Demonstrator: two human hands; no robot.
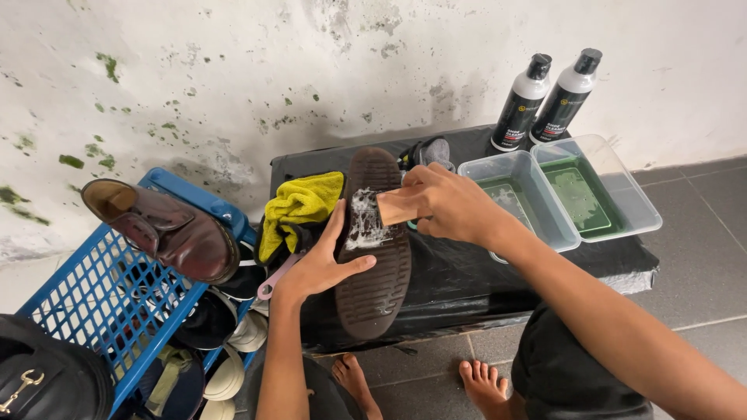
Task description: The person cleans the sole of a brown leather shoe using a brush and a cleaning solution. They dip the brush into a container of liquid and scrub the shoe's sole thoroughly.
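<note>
A brown shoe (377, 268) lies sole up on a low table covered in black plastic (482, 272). White foam sits on the middle of the sole. My left hand (319, 264) grips the shoe's left side and steadies it. My right hand (447, 204) holds a wooden-backed brush (395, 208) against the foamy part of the sole.
Two clear tubs (545, 225) of greenish water stand at the table's right, two black-and-white bottles (545, 97) behind them. A yellow cloth (299, 206) lies left of the shoe. A blue basket (117, 295) holds another brown shoe (167, 229) and several more. My bare feet (482, 385) rest on grey tiles.
</note>
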